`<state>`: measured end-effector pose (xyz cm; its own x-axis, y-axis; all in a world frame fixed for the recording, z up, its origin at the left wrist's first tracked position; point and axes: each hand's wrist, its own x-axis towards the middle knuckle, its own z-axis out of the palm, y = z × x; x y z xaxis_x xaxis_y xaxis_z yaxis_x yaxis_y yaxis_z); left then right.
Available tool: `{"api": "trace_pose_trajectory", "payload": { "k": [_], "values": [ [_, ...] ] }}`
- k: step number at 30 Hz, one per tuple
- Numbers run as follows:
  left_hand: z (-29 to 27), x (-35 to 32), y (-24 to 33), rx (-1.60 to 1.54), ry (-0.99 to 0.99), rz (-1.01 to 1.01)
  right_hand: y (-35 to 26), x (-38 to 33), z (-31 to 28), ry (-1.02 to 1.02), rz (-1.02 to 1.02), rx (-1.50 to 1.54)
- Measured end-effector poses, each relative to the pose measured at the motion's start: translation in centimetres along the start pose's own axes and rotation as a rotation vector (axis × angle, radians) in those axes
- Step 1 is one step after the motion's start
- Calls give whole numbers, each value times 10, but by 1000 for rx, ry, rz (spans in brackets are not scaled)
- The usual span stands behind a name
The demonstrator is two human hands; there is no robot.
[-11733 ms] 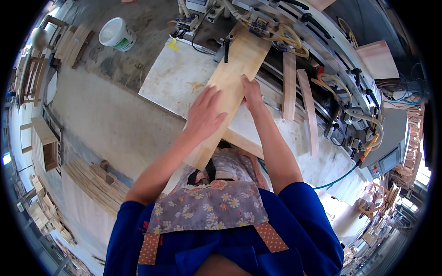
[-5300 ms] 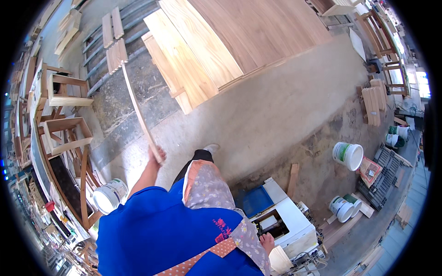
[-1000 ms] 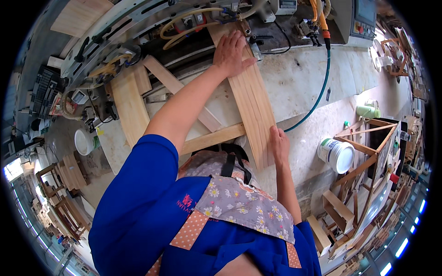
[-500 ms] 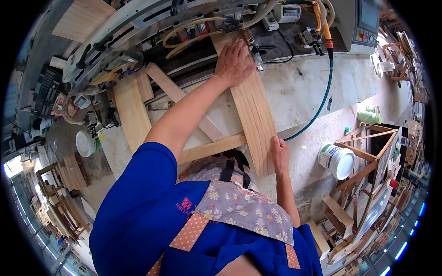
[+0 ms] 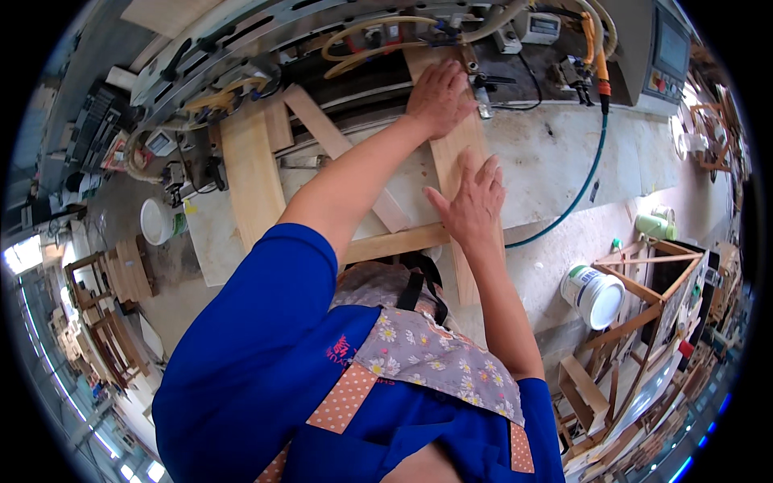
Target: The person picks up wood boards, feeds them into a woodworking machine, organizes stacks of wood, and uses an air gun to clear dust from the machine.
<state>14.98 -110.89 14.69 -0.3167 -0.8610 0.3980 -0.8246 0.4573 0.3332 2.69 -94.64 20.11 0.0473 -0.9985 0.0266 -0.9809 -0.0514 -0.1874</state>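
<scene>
A long pale wooden board (image 5: 451,157) lies lengthwise on the worktable, its far end under the machine. My left hand (image 5: 439,101) rests on that far part, palm down with the fingers stretched forward. Closer to me, my right hand (image 5: 473,205) is over the middle of the same board, thumb and fingers spread; whether it presses on the wood I cannot tell. A metal fitting with a black lever (image 5: 483,97) stands just right of the board's far end. Near my waist, a wooden strip (image 5: 394,242) lies crosswise, meeting the board's left side.
Left of my arm lie a second wide board (image 5: 251,173) and a slanting narrow strip (image 5: 318,121). The machine's rail (image 5: 233,40) with hoses spans the far side. A blue-green hose (image 5: 594,173) curves over the table's right. A white bucket (image 5: 600,298) stands lower right.
My right hand has let go of the board's near right edge and moved forward over its middle, fingers now spread. My left hand stays on the far part. The whole view has shifted slightly.
</scene>
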Motion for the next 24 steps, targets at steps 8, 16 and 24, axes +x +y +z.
{"api": "trace_pose_trajectory", "payload": {
  "k": [8, 16, 24],
  "values": [
    [-7, -8, -4, -39, -73, -57, -11, 13, 13, -7, -11, -53],
    [-85, -141, 35, 68, -4, -703, -10, 13, 11, 15, 22, -21],
    [-59, -114, -7, 89, 51, -420, -11, 12, 10, -12, 7, -57]
  ]
}}
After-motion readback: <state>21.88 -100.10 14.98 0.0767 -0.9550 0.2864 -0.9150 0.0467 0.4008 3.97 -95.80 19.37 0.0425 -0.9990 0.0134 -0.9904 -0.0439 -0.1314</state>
